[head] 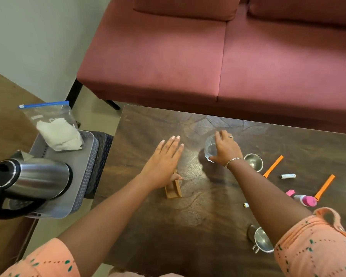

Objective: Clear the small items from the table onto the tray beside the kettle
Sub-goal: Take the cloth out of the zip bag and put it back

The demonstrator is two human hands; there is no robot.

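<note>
left hand (164,162): flat, fingers straight and together, palm down low over the surface (188,226); released, grasping nothing.
wooden block (174,189): lay on the surface under the heel of the left hand, its near end sticking out toward the person; thumb touched its right edge.
right hand (226,148): came down from above, fingers and thumb curled round the rim of the glass (209,149); grasping it.
glass: clear, upright, under the right palm, to the right of the left hand; could not tell if it was touching the surface.
steel bowl (253,161): just beside the right wrist, on its right.
steel cup (261,239): near edge of the surface, partly hidden by the right forearm.
orange sticks (273,165) (325,186): two, slanted, right of the bowl, well apart from both hands.
white battery (287,176): between the two sticks.
small battery (246,205): just beside the right forearm.
pink-capped bottle (306,200): lying on its side, loose pink cap (290,192) just beside it.
tray (76,188): grey, left of the surface, well apart from both hands.
kettle (34,178): steel, at the tray's near end.
zip bag (52,124): held white tissue, at the tray's far end.
</note>
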